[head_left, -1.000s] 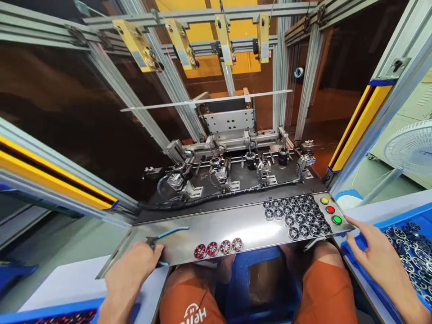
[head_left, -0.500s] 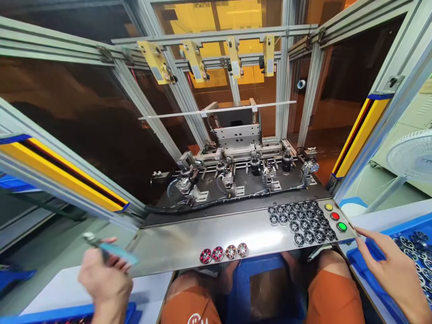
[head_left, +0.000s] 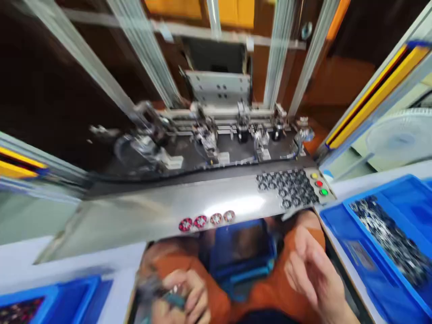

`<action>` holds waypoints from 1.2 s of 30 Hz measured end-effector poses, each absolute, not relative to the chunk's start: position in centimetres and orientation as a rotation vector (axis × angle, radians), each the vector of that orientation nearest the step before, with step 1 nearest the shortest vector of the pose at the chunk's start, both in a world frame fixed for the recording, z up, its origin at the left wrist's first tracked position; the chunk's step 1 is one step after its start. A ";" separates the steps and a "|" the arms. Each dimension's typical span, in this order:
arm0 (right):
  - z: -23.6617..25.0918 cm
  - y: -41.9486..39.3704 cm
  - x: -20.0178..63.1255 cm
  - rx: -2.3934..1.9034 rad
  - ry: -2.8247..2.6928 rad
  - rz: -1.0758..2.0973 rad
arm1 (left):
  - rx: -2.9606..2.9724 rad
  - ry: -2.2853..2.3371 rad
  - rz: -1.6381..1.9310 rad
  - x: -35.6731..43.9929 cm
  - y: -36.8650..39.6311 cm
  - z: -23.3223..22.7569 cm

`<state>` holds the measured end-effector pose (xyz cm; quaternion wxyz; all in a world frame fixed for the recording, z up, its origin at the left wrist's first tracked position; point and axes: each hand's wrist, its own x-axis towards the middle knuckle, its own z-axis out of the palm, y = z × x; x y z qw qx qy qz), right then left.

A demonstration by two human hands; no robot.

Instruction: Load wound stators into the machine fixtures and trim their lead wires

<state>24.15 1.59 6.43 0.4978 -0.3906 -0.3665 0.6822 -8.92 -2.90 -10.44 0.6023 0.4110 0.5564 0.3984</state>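
Note:
My left hand [head_left: 182, 292] is low in front of my lap, closed around a tool with a teal handle [head_left: 174, 299] and a grey metal end; motion blur hides its exact kind. Over my right thigh, my right hand [head_left: 313, 270] has loosely bent fingers, with nothing visible in them. Both hands are apart from the metal ledge [head_left: 135, 211]. Along its front edge lie several small round slotted parts, red ones [head_left: 200, 221] on the left and copper-coloured ones [head_left: 222, 218] beside them. A cluster of black-and-silver round parts [head_left: 286, 189] covers the right end.
Beyond the ledge, a dark machine bed carries several clamping fixtures [head_left: 205, 135]. Yellow, red and green buttons [head_left: 319, 183] sit at the ledge's right end. Blue bins of parts stand right [head_left: 337, 225] and left [head_left: 91, 288]. A yellow post [head_left: 378, 94] rises at right.
The view has tipped downward. My left hand has come in from the left to my lap with the tool. My right hand has left the ledge's right corner, its fingers now bent.

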 end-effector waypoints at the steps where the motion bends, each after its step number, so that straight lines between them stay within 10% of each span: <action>1: 7.2 1.8 23.1 -0.834 -0.837 1.773 | 0.835 1.199 0.864 -6.5 -4.1 -10.3; 13: 6.8 3.1 21.5 -0.525 -0.833 2.001 | 0.925 1.171 0.493 0.3 -9.5 -5.7; 36: 4.6 2.8 20.3 0.102 -0.227 2.200 | 1.880 1.245 1.566 1.6 0.8 -1.7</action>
